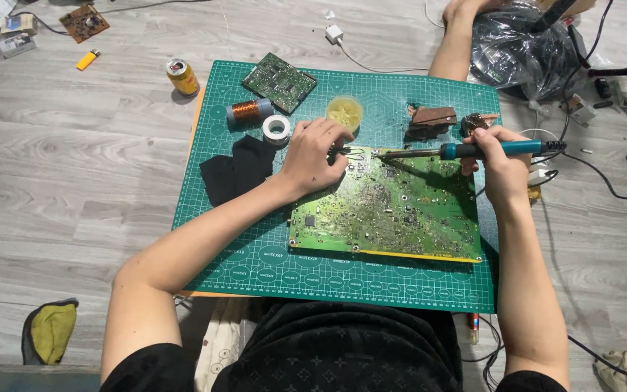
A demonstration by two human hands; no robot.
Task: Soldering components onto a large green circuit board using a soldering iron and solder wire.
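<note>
Dark patterned clothing [342, 348] fills the bottom edge, cut off. Beyond, the large green circuit board [390, 210] lies between both hands: right hand [498, 156] clamped on a teal-handled soldering iron [466, 151], left hand [317, 152] pinching hardly discernible tweezers [350, 151] at the board's far edge.

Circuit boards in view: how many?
3. A large green circuit board under both hands, a smaller green board at the mat's far edge, a brown board far left on the floor. Others may be hidden.

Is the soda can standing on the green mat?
No, the soda can stands on the grey floor just past the top left corner of the green mat.
</note>
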